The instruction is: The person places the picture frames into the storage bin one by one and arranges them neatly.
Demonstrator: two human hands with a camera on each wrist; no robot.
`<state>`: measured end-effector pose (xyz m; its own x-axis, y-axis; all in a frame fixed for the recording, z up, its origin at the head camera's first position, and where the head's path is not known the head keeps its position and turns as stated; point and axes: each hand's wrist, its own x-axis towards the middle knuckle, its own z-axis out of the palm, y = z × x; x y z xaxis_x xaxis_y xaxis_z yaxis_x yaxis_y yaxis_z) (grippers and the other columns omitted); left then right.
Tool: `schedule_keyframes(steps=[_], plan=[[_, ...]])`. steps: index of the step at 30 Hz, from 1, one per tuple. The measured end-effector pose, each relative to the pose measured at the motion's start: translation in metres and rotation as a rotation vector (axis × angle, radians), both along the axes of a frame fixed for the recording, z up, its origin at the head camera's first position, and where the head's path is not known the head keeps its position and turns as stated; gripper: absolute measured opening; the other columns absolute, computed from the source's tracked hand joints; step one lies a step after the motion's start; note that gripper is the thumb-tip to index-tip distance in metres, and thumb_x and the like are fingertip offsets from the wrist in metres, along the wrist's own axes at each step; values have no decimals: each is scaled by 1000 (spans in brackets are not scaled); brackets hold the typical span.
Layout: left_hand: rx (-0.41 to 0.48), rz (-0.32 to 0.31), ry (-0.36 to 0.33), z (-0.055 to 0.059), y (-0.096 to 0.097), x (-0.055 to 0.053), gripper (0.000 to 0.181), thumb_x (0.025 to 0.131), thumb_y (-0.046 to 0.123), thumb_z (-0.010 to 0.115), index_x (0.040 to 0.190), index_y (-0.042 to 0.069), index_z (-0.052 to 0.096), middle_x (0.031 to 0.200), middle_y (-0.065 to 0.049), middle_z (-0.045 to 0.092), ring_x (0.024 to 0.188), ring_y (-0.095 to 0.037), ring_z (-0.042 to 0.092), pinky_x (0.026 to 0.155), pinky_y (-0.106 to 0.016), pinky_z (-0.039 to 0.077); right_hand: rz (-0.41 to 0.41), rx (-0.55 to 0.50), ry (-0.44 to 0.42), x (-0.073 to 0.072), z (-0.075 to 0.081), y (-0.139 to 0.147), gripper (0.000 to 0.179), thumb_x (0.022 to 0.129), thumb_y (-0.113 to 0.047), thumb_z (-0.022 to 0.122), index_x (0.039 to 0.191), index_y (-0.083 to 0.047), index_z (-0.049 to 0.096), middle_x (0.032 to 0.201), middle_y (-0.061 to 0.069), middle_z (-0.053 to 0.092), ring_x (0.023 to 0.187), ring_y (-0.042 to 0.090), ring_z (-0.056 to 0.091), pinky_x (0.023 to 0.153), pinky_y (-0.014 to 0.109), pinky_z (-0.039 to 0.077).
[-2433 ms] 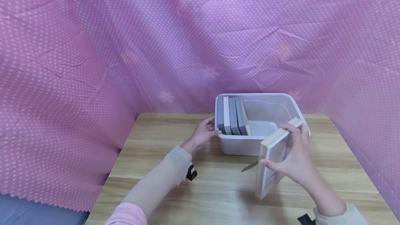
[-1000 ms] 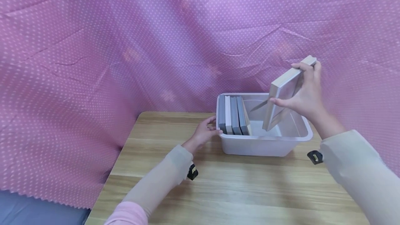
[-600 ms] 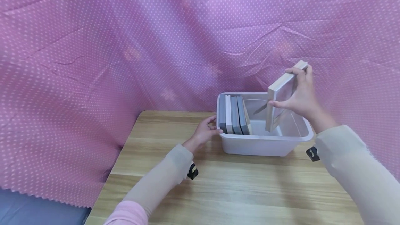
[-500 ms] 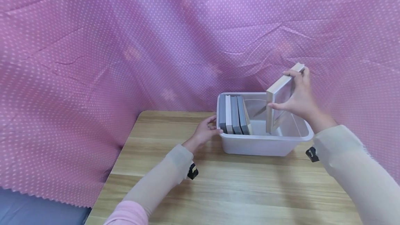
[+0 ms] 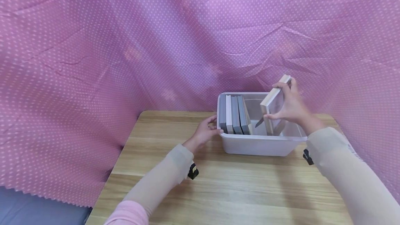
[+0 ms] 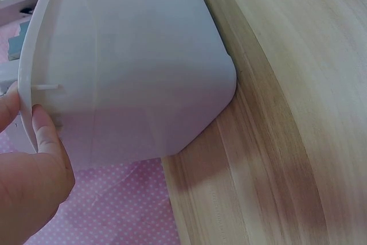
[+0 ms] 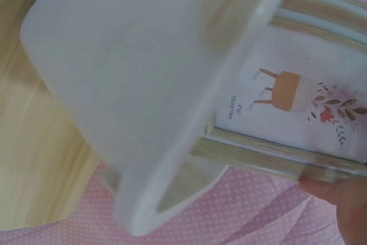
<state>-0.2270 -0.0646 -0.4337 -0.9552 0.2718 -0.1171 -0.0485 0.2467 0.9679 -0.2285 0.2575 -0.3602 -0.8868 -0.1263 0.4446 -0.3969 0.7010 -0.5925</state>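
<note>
My left hand (image 5: 203, 134) pinches the left rim of a white plastic bin (image 5: 256, 147), thumb on one side and fingers on the other in the left wrist view. My right hand (image 5: 293, 108) grips a light wood picture frame (image 5: 271, 97) by its edges. The frame is tilted, its lower part inside the bin and its upper part above the rim. Its thin stand leg (image 5: 259, 122) sticks out to the left. A printed insert (image 7: 287, 93) with a chair and flowers shows in the right wrist view. Several grey, white and wood frames (image 5: 234, 115) stand upright along the bin's left end.
The bin sits at the back of a wood-grain table (image 5: 225, 190). Behind and beside it hangs a pink polka-dot cloth (image 5: 175, 44). A grey-blue surface (image 5: 37, 200) shows beyond the table's left edge.
My right hand has carried the picture frame from in front of the bin up over its rim, then down and left into it. The left hand stays on the rim.
</note>
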Motion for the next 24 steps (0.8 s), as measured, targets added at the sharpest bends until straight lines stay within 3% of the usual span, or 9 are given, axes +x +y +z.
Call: schedule_keyframes(steps=[9, 17, 24], plan=[[-4, 4, 11, 0, 1, -1, 71, 81, 3, 73, 143, 11, 42, 139, -12, 46, 113, -26, 57, 89, -30, 52, 51, 83, -39, -6, -20, 4, 108, 39, -24, 98, 128, -9, 38, 141, 29, 10, 121, 54, 30, 94, 72, 33], [-2, -6, 15, -1, 1, -2, 71, 80, 3, 74, 143, 10, 42, 139, -13, 46, 113, -28, 56, 89, -31, 52, 100, 170, -13, -9, -35, 0, 108, 36, -29, 97, 125, -8, 41, 136, 32, 17, 109, 51, 40, 87, 67, 42], [27, -19, 16, -2, -1, 0, 71, 80, 1, 73, 143, 9, 42, 139, -14, 46, 113, -30, 56, 89, -31, 52, 142, 189, -78, -5, -41, -4, 108, 38, -32, 97, 125, -7, 40, 140, 31, 12, 113, 51, 39, 88, 68, 42]])
